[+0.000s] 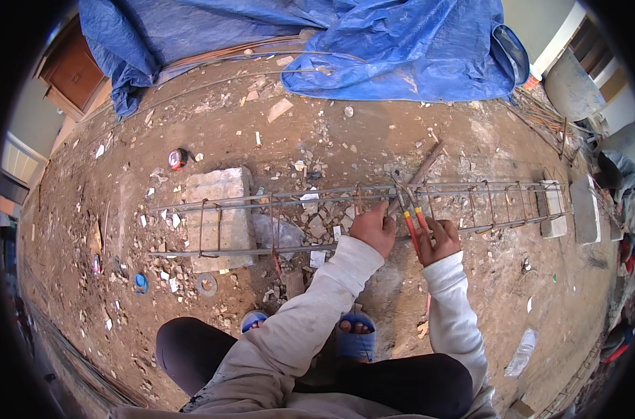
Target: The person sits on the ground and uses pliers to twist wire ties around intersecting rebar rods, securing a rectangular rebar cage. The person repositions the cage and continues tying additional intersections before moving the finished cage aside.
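My right hand [440, 241] is closed around the red and yellow handles of a pair of pincers [412, 230]. The jaws point away from me, at the far bars of a rebar cage [296, 249]. My left hand [373, 229] is a closed fist between the cage's long bars, just left of the pincers. Whatever its fingers grip is hidden. Rusty square stirrups [201, 230] stand along the cage, which runs left to right in front of me. A brown rod or stick [428, 162] slants away beyond the pincers.
Under the cage's left part sits a concrete block [218, 183], with smaller blocks [553, 209] at the right. A tape measure [178, 159], a blue ring [141, 283] and rubble lie on the dirt. Blue tarpaulin [415, 56] spreads across the far side.
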Available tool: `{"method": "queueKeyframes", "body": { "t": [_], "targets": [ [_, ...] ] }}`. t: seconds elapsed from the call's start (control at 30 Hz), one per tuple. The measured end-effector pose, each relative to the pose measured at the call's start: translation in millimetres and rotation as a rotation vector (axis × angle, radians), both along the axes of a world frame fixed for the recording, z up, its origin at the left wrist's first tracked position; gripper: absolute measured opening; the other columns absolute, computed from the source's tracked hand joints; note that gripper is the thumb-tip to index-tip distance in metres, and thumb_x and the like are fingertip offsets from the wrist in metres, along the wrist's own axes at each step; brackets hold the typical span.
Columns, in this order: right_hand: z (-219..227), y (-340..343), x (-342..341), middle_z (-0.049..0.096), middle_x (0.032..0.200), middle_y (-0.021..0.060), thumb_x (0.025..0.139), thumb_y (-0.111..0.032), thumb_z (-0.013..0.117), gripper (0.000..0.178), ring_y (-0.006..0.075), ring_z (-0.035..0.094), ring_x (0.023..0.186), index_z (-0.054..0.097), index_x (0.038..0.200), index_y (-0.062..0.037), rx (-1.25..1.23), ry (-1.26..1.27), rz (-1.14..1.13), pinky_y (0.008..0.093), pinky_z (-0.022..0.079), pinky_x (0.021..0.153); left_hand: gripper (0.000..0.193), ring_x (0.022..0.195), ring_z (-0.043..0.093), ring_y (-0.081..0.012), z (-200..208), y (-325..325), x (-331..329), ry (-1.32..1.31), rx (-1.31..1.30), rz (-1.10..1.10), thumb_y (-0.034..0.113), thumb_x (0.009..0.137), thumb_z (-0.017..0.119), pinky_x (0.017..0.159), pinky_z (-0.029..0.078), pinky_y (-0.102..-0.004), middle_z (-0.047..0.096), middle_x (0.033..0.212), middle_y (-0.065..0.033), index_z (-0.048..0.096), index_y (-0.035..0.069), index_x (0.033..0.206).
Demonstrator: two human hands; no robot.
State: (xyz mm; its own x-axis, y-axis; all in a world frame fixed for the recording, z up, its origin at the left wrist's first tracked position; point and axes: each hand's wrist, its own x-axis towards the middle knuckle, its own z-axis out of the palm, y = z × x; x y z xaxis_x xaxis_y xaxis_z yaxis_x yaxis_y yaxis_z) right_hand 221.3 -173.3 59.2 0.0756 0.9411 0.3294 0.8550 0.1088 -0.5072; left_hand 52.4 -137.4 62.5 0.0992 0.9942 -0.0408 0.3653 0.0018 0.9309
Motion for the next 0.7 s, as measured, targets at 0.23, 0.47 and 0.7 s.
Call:
{"method": "queueKeyframes", "body": {
  "t": [0.23, 0.47, 0.7],
  "targets": [
    [11, 1, -55, 0.064, 0.073, 0.0058, 0.091, -0.025, 0.056, 0.029, 0.0084, 0.052, 0.053, 0.064, 0.098, 0.0016, -0.409, 0.905, 0.139, 0.0231, 0.042, 0.049, 0.021, 0.047, 0.051, -0.0122, -13, 10, -52, -0.578, -0.037, 0.183, 0.009, 0.081, 0.057, 0.044, 0.039, -0.0248, 0.057, 0.057, -0.0066, 0.064, -0.001, 0.097],
    [9, 0, -78, 0.064, 0.078, 0.0049, 0.092, -0.027, 0.054, 0.032, 0.0077, 0.054, 0.058, 0.063, 0.103, 0.0012, -0.525, 1.002, 0.232, 0.0213, 0.045, 0.051, 0.011, 0.037, 0.041, -0.0089, -19, 15, -101, -0.561, -0.532, 0.501, 0.012, 0.084, 0.057, 0.033, 0.031, -0.0237, 0.053, 0.055, -0.0016, 0.063, 0.002, 0.086],
    [8, 25, -108, 0.064, 0.086, 0.0071, 0.093, -0.022, 0.054, 0.031, 0.0137, 0.062, 0.071, 0.057, 0.114, 0.0013, -0.284, 1.448, 0.137, 0.0252, 0.051, 0.058, 0.024, 0.069, 0.060, -0.0117, 6, -42, -31, -0.550, 0.098, 0.228, 0.009, 0.087, 0.059, 0.061, 0.048, -0.0247, 0.064, 0.084, -0.0100, 0.060, -0.001, 0.110]
  ]
}}
